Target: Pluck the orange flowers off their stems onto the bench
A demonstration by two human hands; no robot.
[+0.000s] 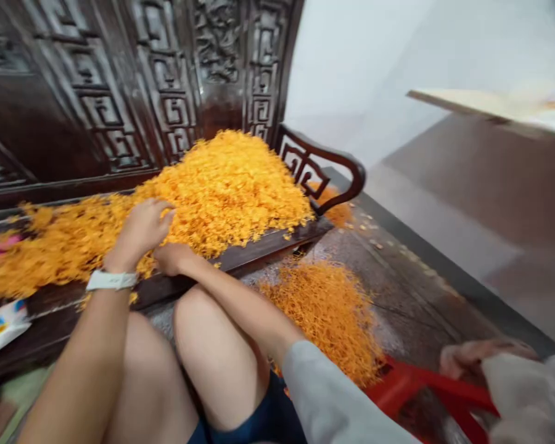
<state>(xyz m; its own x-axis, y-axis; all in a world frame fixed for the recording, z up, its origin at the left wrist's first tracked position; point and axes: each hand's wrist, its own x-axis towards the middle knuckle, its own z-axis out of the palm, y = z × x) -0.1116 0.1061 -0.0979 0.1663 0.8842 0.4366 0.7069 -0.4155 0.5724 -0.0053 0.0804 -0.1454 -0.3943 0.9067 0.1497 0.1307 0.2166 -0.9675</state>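
A long heap of loose orange flower-like pieces lies on the seat of a dark wooden bench. My left hand, with a white band on the wrist, is at the heap's front edge. Its fingers are curled toward the thumb, and whatever is between them is too blurred to make out. Just below it, my right hand is closed low over the bench's front edge, near my knee. Its fingertips are hidden, so I cannot see what it holds.
More thin orange pieces are piled on the floor beside a red plastic stool. Another person's hand is at the right. The bench's curved armrest stands near the wall. A colourful white packet lies at left.
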